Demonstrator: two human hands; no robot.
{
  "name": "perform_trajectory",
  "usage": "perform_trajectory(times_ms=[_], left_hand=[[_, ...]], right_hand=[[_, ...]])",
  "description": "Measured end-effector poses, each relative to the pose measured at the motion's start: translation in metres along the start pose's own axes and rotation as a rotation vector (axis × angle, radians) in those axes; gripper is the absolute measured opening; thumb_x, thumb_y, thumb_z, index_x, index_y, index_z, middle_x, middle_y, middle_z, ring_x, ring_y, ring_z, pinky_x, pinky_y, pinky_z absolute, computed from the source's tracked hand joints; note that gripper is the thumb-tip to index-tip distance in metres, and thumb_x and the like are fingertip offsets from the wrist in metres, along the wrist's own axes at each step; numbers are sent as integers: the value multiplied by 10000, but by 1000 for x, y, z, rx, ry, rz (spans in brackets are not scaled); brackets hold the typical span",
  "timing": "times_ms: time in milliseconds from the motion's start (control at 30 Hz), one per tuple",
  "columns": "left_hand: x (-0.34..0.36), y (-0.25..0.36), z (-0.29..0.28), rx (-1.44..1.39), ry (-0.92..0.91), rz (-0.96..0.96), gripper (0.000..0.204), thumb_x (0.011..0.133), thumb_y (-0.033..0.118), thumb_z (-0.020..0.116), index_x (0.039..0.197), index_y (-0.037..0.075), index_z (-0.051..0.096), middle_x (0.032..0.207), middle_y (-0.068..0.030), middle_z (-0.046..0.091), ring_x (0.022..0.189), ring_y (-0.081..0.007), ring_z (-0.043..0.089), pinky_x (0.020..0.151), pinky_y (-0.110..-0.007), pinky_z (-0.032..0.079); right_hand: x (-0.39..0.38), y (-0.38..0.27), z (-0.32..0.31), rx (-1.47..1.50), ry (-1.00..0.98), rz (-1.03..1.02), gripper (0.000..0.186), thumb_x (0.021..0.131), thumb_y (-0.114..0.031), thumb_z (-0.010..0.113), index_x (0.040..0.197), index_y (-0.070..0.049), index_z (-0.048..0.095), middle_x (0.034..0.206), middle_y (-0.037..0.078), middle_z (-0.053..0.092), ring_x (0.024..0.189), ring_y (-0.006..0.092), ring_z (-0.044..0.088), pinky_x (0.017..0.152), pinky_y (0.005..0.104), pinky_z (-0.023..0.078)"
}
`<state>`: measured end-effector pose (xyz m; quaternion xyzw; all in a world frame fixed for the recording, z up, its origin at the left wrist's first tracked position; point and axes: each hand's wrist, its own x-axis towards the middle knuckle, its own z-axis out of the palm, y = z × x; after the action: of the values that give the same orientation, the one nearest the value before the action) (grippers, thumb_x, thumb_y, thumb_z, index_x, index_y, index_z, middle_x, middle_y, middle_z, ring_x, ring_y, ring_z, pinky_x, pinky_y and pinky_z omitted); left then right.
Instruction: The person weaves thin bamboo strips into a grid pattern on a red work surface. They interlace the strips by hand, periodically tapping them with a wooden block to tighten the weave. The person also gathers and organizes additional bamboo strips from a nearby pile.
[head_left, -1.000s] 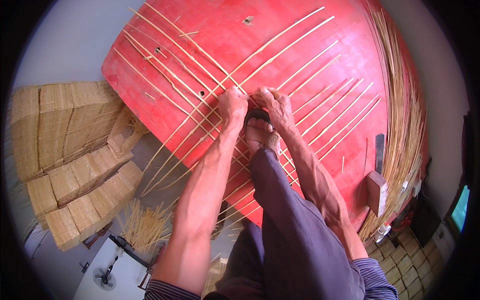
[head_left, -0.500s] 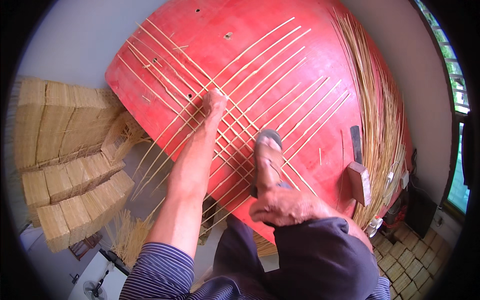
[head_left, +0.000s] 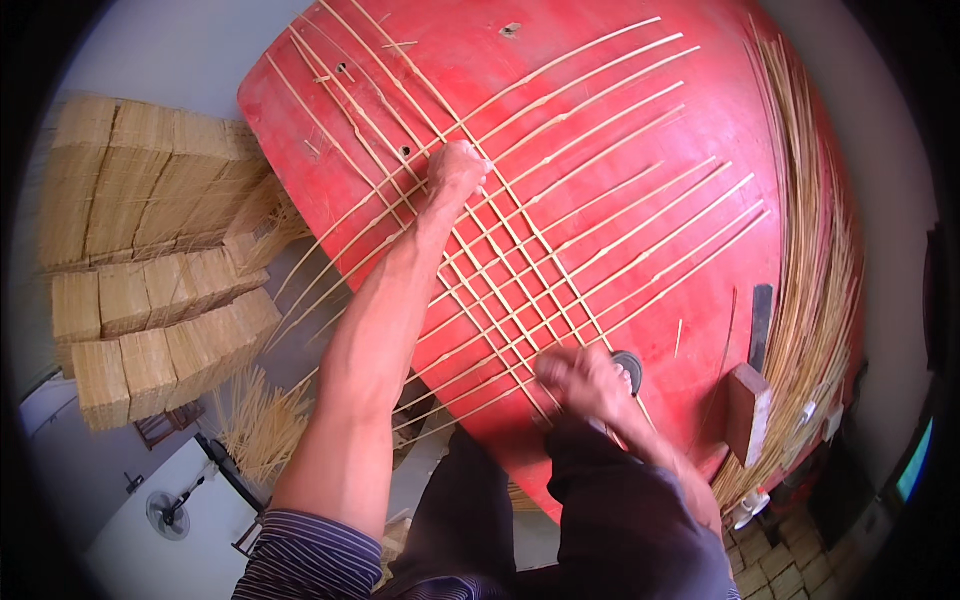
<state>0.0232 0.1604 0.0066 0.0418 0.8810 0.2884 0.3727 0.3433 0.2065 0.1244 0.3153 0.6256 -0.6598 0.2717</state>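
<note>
the crossed pale strips (head_left: 562, 272) lie as an open lattice on the red board (head_left: 710, 110); the left hand (head_left: 458, 172) curls over their upper crossings, its hold hidden, while the right hand (head_left: 585, 380), blurred, is near the sandal (head_left: 630, 368), its grip impossible to tell; best to keep gaps even, press gently, and let no strip ride up or split
</note>
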Motion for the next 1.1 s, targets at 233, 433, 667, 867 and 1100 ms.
perform_trajectory(times_ms=[233,433,667,867,1100], left_hand=[[-14,-7,21,70,82,164,164,912,138,693,803,46,612,705,-51,674,553,-109,627,505,-261,518],[-40,-10,46,-147,44,7,141,914,116,679,857,-3,632,730,-86,691,548,-133,643,499,-282,523],[-38,-7,44,-211,40,-45,149,902,141,699,890,1,649,728,-75,690,550,-135,649,503,-295,507],[-38,-5,47,-195,90,-37,101,868,83,685,811,4,659,662,-100,685,525,-176,670,497,-325,544],[-28,-16,51,-38,159,24,99,867,99,692,820,15,668,708,-93,701,562,-188,668,538,-342,531]], right_hand=[[187,-56,-138,514,634,-371,592,947,-344,590,1223,179,557,1026,243,673,978,288,682,859,383,566],[216,-72,-167,824,572,-192,595,957,-238,626,1318,202,451,1283,369,553,1075,410,654,895,468,581],[230,-70,-156,921,476,-118,386,937,-222,668,1193,57,594,1046,189,653,882,289,663,841,424,573],[238,-60,-108,755,289,-198,239,952,-208,668,999,25,651,849,102,666,764,233,673,788,387,588],[227,-39,-56,382,480,-441,343,969,-276,609,963,46,728,697,91,667,680,136,623,648,331,504]])
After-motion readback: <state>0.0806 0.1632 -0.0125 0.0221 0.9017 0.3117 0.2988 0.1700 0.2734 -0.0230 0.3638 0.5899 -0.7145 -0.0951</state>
